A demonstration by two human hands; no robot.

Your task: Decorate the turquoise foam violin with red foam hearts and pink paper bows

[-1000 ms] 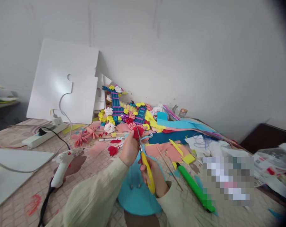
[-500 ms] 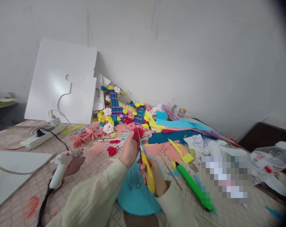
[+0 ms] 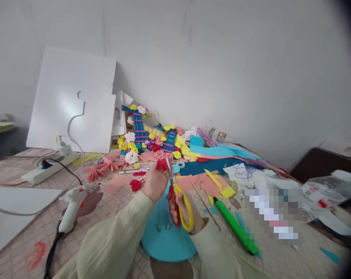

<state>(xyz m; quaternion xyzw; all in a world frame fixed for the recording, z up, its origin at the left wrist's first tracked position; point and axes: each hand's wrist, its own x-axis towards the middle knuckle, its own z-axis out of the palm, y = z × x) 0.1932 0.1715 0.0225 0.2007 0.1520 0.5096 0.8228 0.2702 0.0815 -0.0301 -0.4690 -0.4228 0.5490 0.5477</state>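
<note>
My left hand pinches a small red paper piece above the table. Just to its right, my right hand grips scissors with yellow and red handles, the handles spread apart and the blades reaching up to the red piece. Under both hands lies a light blue paper sheet. Both forearms wear pale cream sleeves.
A white glue gun with a black cord lies left. A white power strip and white foam boards stand behind it. Paper flowers and blue stick frames, coloured paper scraps, a green cutter and a plastic bottle crowd the table.
The scissor handles have spread apart, showing the red handle. My left hand has shifted the red piece slightly left. The view has drifted a little.
</note>
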